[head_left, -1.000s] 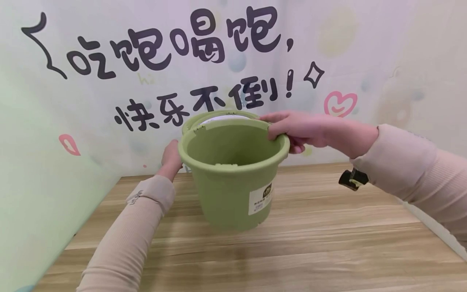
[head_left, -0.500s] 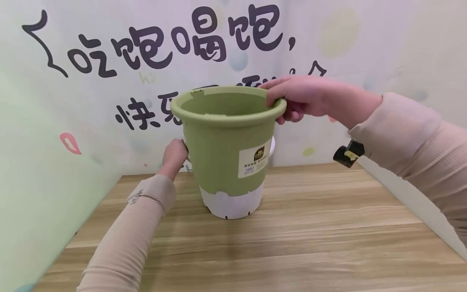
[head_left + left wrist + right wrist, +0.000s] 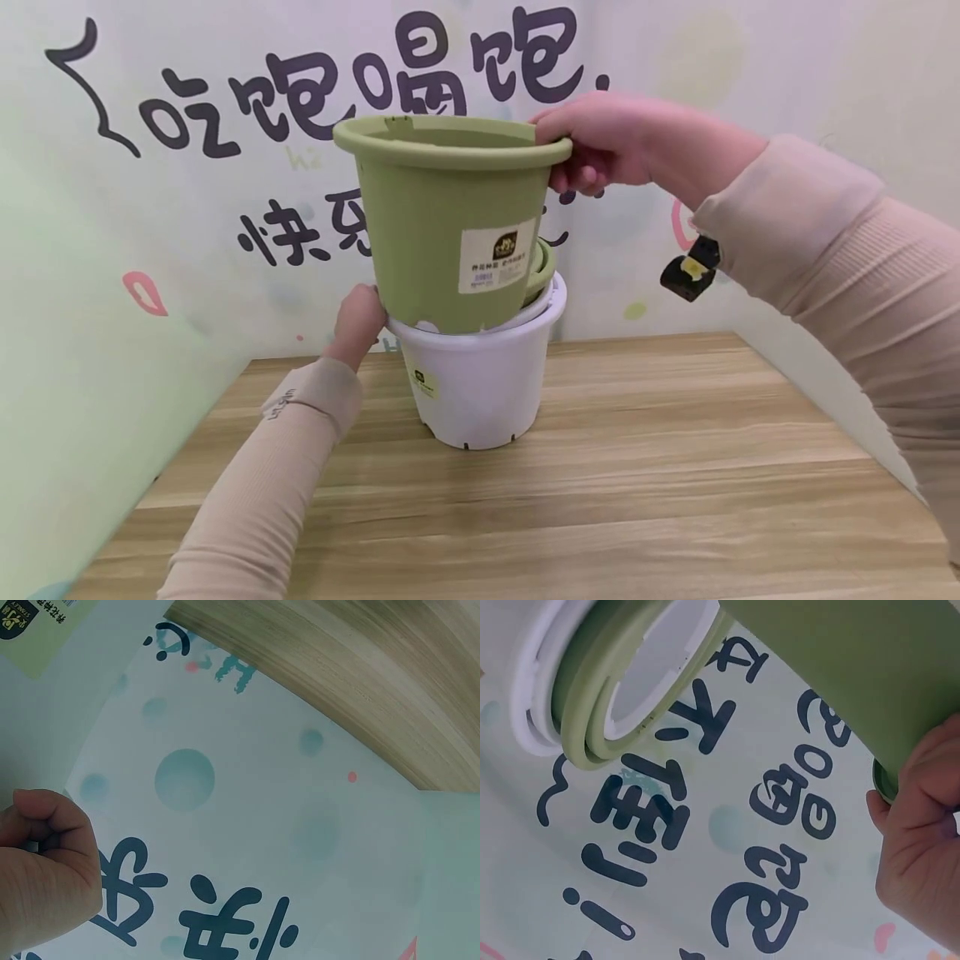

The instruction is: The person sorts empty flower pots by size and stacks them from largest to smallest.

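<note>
A green plastic flowerpot (image 3: 420, 242) with a white label is raised at a slight tilt above a white flowerpot (image 3: 480, 383). My right hand (image 3: 600, 137) grips its rim at the right, thumb over the edge; the right wrist view also shows this hand (image 3: 922, 840) on the green wall. At the left edge of the white pot is my left hand (image 3: 358, 321), its curled fingers holding the rim. In the left wrist view that hand (image 3: 52, 877) shows bent fingers by the pale pot wall. More green rims (image 3: 546, 271) sit inside the white pot, partly hidden.
The white pot stands on a wood-grain table (image 3: 637, 467), near its back edge. Behind rises a white wall covering (image 3: 225, 250) with dark lettering. A black device (image 3: 690, 268) hangs below the right cuff. Inside the nested green rims lies a white piece (image 3: 656, 667).
My right hand has lifted the green pot up and slightly left, out of the white pot, which now shows beneath with more green rims. My left hand has stayed nearly in place.
</note>
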`<state>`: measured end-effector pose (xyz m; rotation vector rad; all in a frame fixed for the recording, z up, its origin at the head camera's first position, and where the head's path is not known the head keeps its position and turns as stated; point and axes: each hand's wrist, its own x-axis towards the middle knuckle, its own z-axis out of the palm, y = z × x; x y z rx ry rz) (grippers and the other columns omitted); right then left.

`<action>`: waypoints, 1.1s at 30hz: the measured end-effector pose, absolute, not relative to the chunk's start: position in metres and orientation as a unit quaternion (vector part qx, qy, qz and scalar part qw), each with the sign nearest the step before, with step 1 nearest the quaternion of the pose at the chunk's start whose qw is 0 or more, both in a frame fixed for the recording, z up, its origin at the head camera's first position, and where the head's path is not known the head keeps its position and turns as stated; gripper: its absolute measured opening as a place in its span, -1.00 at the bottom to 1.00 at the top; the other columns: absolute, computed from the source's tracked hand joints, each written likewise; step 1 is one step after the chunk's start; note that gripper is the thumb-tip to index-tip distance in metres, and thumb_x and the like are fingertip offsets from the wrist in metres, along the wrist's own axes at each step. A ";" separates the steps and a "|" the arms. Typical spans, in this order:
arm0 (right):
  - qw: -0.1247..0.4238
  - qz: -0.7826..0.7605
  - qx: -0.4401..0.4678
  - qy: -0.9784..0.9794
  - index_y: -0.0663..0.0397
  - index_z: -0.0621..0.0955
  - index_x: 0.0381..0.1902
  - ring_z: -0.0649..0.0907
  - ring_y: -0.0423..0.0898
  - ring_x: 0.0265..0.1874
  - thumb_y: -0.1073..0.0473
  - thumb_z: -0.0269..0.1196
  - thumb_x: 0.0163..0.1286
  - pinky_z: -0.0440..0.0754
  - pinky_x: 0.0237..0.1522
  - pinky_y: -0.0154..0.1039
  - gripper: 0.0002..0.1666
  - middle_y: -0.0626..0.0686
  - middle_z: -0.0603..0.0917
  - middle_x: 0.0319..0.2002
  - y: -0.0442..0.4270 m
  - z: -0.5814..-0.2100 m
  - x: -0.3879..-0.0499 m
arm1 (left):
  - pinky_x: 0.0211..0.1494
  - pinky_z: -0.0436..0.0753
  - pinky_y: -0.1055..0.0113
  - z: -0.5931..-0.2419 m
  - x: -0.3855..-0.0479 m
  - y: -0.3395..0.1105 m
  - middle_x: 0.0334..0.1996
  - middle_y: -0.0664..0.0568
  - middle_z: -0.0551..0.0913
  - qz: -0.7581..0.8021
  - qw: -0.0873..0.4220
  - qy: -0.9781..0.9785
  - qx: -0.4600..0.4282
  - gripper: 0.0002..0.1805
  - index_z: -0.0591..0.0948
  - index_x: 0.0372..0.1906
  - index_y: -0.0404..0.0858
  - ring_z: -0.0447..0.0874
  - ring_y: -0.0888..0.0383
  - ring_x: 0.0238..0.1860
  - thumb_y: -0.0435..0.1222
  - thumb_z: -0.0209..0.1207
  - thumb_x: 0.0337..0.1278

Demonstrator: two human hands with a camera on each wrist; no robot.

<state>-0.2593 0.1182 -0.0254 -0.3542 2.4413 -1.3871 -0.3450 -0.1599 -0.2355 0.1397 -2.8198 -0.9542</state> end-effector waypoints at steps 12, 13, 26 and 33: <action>0.058 -0.505 -0.065 0.859 0.06 0.42 -0.22 0.36 -0.24 -0.85 0.21 -0.08 0.37 0.32 -0.78 -0.43 -0.87 -0.02 0.53 -0.72 0.110 -0.024 -0.291 | -0.65 0.59 0.29 -0.239 -0.350 -0.160 -0.28 -0.32 0.57 -0.283 0.116 -0.952 0.029 -0.65 0.45 -0.36 -0.41 0.64 -0.12 -0.54 -0.30 -0.31 0.35; 0.049 -0.506 -0.061 0.859 0.06 0.41 -0.22 0.37 -0.24 -0.85 0.23 -0.09 0.36 0.34 -0.78 -0.43 -0.87 -0.02 0.54 -0.72 0.109 -0.026 -0.294 | -0.65 0.59 0.29 -0.239 -0.350 -0.160 -0.28 -0.32 0.58 -0.286 0.113 -0.951 0.032 -0.65 0.46 -0.35 -0.41 0.64 -0.11 -0.55 -0.30 -0.30 0.34; 0.016 -0.527 -0.068 0.847 0.09 0.32 -0.19 0.40 -0.25 -0.85 0.32 -0.15 0.27 0.33 -0.78 -0.44 -0.83 -0.04 0.51 -0.78 0.096 -0.076 -0.329 | -0.58 0.57 0.33 -0.237 -0.346 -0.160 -0.29 -0.22 0.56 -0.331 0.084 -0.937 0.074 -0.48 0.48 -0.20 -0.37 0.53 0.02 -0.55 -0.15 -0.47 0.42; 0.024 -0.523 -0.056 0.850 0.13 0.30 -0.16 0.40 -0.26 -0.86 0.31 -0.15 0.26 0.31 -0.78 -0.44 -0.82 -0.03 0.51 -0.78 0.095 -0.100 -0.342 | -0.56 0.56 0.33 -0.236 -0.345 -0.158 -0.31 -0.19 0.55 -0.330 0.088 -0.937 0.075 -0.49 0.47 -0.21 -0.37 0.53 0.01 -0.50 -0.15 -0.46 0.42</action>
